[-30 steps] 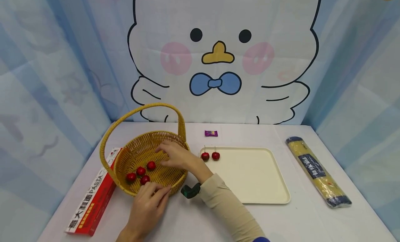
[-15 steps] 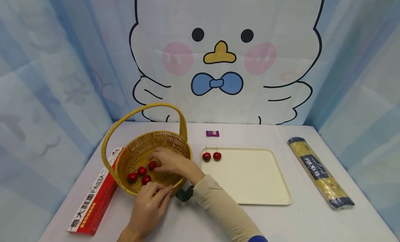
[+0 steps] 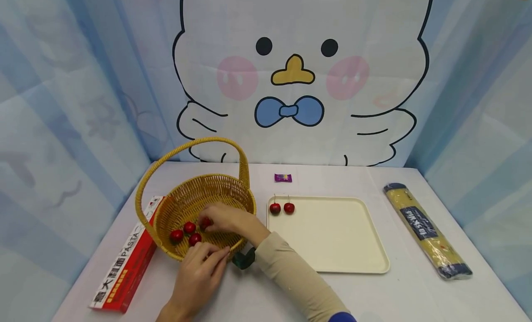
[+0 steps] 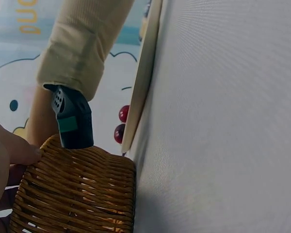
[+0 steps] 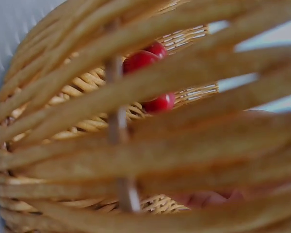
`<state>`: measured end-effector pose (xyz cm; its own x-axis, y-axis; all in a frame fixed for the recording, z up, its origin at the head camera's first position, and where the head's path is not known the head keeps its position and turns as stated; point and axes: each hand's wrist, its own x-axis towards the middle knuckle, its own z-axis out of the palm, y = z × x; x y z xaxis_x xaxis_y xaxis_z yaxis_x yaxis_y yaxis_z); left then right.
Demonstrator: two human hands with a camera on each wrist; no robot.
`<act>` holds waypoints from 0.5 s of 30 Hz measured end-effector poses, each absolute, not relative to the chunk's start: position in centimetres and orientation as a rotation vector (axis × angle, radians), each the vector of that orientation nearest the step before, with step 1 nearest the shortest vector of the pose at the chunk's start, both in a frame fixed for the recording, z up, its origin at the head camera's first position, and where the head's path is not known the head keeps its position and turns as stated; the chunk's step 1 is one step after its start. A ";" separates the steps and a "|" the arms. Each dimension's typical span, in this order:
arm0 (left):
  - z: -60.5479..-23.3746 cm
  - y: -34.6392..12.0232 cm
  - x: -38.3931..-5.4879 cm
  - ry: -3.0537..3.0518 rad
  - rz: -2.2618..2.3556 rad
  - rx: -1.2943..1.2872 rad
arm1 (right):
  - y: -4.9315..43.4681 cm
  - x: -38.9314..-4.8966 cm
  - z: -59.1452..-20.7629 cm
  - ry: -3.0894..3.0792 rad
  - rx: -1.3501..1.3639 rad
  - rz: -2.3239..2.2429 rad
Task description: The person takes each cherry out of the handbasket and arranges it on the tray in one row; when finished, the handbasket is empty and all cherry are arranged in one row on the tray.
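Note:
A yellow wicker basket (image 3: pixel 212 183) with a tall arched handle stands on the left side of the table. My left hand (image 3: pixel 198 271) grips its near rim, the thumb outside the weave (image 4: pixel 77 189) in the left wrist view. Inside the basket, my right hand (image 3: pixel 226 219) pinches a red cherry (image 3: pixel 205 223), partly covered by the fingers. Three more cherries (image 3: pixel 189 227) lie on the basket floor to the left of it. Through the blurred wicker, the right wrist view shows red cherries (image 5: pixel 141 61) and a bit of the right hand (image 5: pixel 211 198).
Right of the basket lies a cream tray (image 3: pixel 332 239) with two stemmed cherries (image 3: pixel 275 208) in its far left corner. A small purple packet (image 3: pixel 283 178) lies behind it. A red pasta box (image 3: pixel 124 266) flanks the basket; a bag of spaghetti (image 3: pixel 428 229) lies far right.
My right hand has moved left and down inside the basket, and its fingers have closed on the rightmost cherry. The left hand stays at the rim.

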<state>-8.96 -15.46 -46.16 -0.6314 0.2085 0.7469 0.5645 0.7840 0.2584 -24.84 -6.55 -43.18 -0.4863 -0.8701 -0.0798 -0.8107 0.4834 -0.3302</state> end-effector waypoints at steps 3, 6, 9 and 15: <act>-46.2 -15.5 -9.0 -2.233 -0.624 -0.570 | -6.4 -24.8 -43.2 2.481 -1.435 -0.408; -46.2 -15.5 -9.0 -2.232 -0.625 -0.569 | -6.4 -24.7 -43.3 2.473 -1.417 -0.437; -46.2 -15.5 -9.0 -2.233 -0.626 -0.566 | -6.3 -24.6 -43.3 2.477 -1.397 -0.431; -46.2 -15.5 -8.9 -2.240 -0.617 -0.567 | -5.9 -24.5 -43.0 2.522 -1.406 -0.413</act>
